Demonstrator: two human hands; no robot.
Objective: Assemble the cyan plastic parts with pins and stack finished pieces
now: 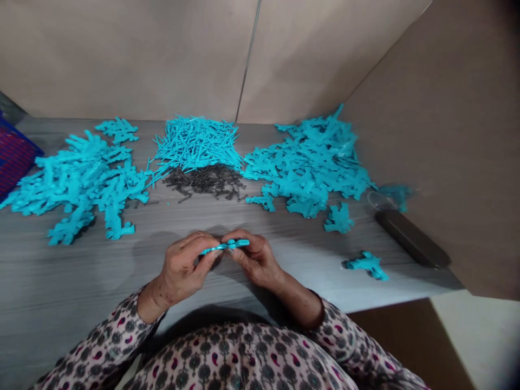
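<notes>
My left hand and my right hand meet in front of me over the grey table. Together they pinch a small turquoise plastic piece, held flat between the fingertips of both hands. Both hands have their fingers curled closed around it. Beyond them lie a heap of thin turquoise sticks and a patch of small dark pins.
A pile of turquoise plastic shapes lies at the left, another pile at the right. One loose turquoise part sits near the right edge beside a dark case. Cardboard walls stand behind and right; a blue basket at far left.
</notes>
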